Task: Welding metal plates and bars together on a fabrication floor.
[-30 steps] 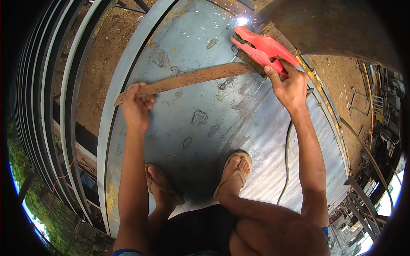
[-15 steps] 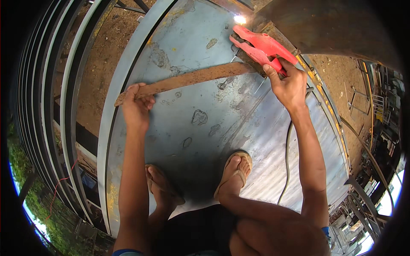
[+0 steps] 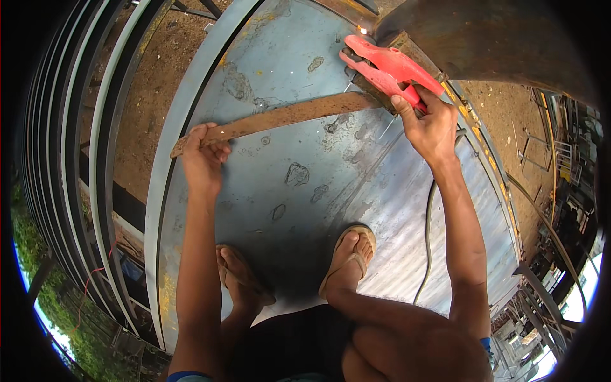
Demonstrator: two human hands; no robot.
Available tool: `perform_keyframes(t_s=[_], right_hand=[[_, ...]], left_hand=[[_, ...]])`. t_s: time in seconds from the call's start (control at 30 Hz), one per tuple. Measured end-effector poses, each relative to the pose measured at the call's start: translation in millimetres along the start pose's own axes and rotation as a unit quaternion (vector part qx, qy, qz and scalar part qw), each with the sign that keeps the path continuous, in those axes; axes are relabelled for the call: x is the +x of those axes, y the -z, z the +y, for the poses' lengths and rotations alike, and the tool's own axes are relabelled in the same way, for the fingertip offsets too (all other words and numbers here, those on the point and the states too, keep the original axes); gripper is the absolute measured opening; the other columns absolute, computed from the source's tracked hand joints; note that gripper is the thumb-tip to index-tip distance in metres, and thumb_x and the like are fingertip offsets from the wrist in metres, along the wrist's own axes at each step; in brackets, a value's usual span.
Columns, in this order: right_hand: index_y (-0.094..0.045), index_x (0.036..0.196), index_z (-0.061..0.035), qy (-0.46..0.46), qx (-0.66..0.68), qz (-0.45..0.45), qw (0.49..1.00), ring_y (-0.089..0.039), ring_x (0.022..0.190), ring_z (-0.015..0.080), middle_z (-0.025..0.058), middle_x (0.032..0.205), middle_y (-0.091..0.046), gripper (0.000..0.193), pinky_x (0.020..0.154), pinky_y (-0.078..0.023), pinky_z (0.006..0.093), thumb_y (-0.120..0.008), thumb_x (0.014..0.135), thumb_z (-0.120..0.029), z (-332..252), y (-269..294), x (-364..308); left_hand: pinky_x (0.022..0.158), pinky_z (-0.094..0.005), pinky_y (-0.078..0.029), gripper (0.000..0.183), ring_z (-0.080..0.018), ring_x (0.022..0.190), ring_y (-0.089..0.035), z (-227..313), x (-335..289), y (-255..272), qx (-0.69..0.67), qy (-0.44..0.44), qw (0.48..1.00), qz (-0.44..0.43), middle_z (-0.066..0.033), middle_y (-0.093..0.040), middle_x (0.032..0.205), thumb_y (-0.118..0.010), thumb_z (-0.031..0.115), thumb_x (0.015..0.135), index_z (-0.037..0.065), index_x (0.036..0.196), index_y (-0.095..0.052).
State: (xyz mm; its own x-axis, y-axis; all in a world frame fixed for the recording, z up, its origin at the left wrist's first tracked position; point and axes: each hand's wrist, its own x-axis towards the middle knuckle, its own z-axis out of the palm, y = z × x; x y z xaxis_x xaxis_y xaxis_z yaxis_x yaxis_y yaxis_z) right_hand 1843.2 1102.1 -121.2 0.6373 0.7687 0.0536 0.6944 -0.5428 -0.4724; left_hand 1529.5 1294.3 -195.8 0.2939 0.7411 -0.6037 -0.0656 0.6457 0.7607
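My left hand (image 3: 203, 156) is closed round the near end of a rusty flat steel bar (image 3: 286, 120). The bar runs right and slightly away across a grey steel plate (image 3: 267, 184), and its far end meets a rusty steel piece below the red tool. In my right hand (image 3: 431, 127) is a red welding electrode holder (image 3: 394, 67), fingers wrapped round its handle. Past the holder's jaws, a small orange-white glowing spot (image 3: 363, 30) shows by the plate's far edge. The electrode's tip is hidden behind the holder.
A large dark curved steel piece (image 3: 490, 48) rises at the far right. A cable (image 3: 428, 248) lies on the plate beside my right forearm. Curved steel bars (image 3: 102, 121) stand in rows on the left above brown ground. My sandalled feet (image 3: 350, 258) rest on the plate.
The bright white arc has shrunk to a small glowing spot, and a few tiny bright specks show over the plate. The electrode holder has shifted very slightly left. My left hand holds still.
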Motion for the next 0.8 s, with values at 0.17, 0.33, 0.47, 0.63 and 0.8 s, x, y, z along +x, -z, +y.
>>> perform_keyframes(t_s=[0.17, 0.33, 0.47, 0.63, 0.8], right_hand=[[-0.069, 0.102, 0.0008, -0.005, -0.018, 0.005, 1.000, -0.060, 0.055, 0.0190, 0.0171, 0.069, -0.065, 0.039, 0.056, -0.048, 0.0311, -0.075, 0.082, -0.032, 5.9, -5.1, 1.8], [-0.070, 0.099, -0.0004, 0.005, 0.006, 0.019, 1.000, -0.064, 0.058, 0.0325, 0.0199, 0.066, -0.065, 0.040, 0.060, -0.051, 0.0390, -0.074, 0.080, -0.035, 5.5, -6.2, 2.9], [-0.070, 0.099, -0.0008, 0.000, 0.027, 0.003, 1.000, -0.063, 0.056, 0.0325, 0.0195, 0.065, -0.064, 0.039, 0.058, -0.050, 0.0389, -0.074, 0.080, -0.035, -1.2, -0.2, 0.0], [-0.070, 0.097, -0.0010, -0.014, 0.006, 0.002, 1.000, -0.063, 0.057, 0.0341, 0.0191, 0.066, -0.064, 0.039, 0.058, -0.050, 0.0389, -0.074, 0.080, -0.036, -0.9, -4.5, 2.5], [-0.071, 0.097, -0.0021, -0.014, -0.011, 0.007, 1.000, -0.065, 0.062, 0.0356, 0.0197, 0.068, -0.065, 0.039, 0.062, -0.051, 0.0398, -0.074, 0.080, -0.037, 3.6, -3.8, 3.8]], left_hand=[[0.052, -0.0277, -0.038, 0.021, -0.0179, 0.058, -0.056, 0.2, -0.5, -0.8, -0.002, -0.004, 1.000, -0.002, -0.0065, -0.059, 0.075, -0.052, 0.025, 0.094, 0.005, 0.096, -0.058], [0.048, -0.0252, -0.037, 0.021, -0.0157, 0.058, -0.056, 0.8, -1.5, -3.5, -0.007, 0.000, 1.000, 0.008, -0.0057, -0.060, 0.072, -0.051, 0.023, 0.095, 0.004, 0.097, -0.058], [0.048, -0.0252, -0.037, 0.021, -0.0157, 0.058, -0.056, -0.3, -0.3, -0.9, -0.010, 0.008, 1.000, 0.009, -0.0057, -0.061, 0.073, -0.051, 0.024, 0.095, 0.005, 0.097, -0.058], [0.052, -0.0277, -0.038, 0.021, -0.0187, 0.058, -0.056, 0.4, -0.1, 1.8, -0.008, 0.002, 1.000, -0.004, -0.0072, -0.059, 0.075, -0.052, 0.025, 0.093, 0.005, 0.097, -0.058], [0.052, -0.0284, -0.038, 0.022, -0.0195, 0.058, -0.056, -4.3, 2.5, 3.3, -0.004, 0.003, 1.000, -0.003, -0.0078, -0.060, 0.076, -0.053, 0.026, 0.093, 0.005, 0.098, -0.057]])
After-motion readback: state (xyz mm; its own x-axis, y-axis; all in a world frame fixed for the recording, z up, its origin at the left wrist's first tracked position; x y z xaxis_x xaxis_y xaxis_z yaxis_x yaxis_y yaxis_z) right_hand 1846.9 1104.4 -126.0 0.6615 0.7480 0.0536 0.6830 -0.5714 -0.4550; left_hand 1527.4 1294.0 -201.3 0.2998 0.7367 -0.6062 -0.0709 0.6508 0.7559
